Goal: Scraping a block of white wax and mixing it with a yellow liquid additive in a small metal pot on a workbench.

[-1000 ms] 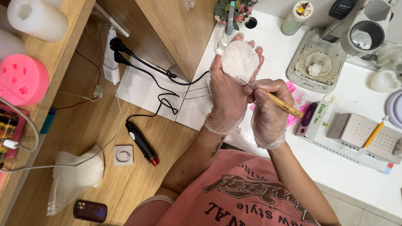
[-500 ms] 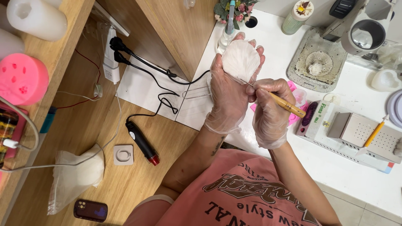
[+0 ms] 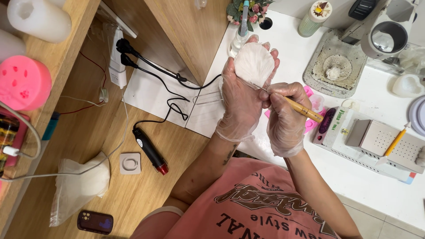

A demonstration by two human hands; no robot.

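Fingers of the left hand (image 3: 241,104), sheathed in a thin clear glove, curl up around a white ribbed shell-shaped piece (image 3: 253,63), which lies cupped against the upper palm with the fingertips showing past its top and right edges. The right hand (image 3: 283,117), gloved the same way, is closed in a pen-like pinch on a wooden-handled needle tool (image 3: 302,109); the thin metal tip meets the lower edge of the white piece, just where it rests against the left palm. Both hands hang above the near edge of a white table (image 3: 354,177), touching each other at the thumbs. To the right, close under the tool's handle, sit pink moulds (image 3: 312,125) and a small white machine with a perforated top (image 3: 380,141), on which a yellow-handled tool (image 3: 395,141) lies. Beyond the fingertips stand a small vase of flowers (image 3: 242,17) and a stained grey tray (image 3: 336,66), so room is tight above and right. To the left the wooden floor (image 3: 177,146) is more open, with a black heat tool (image 3: 149,150) and its cord well apart.
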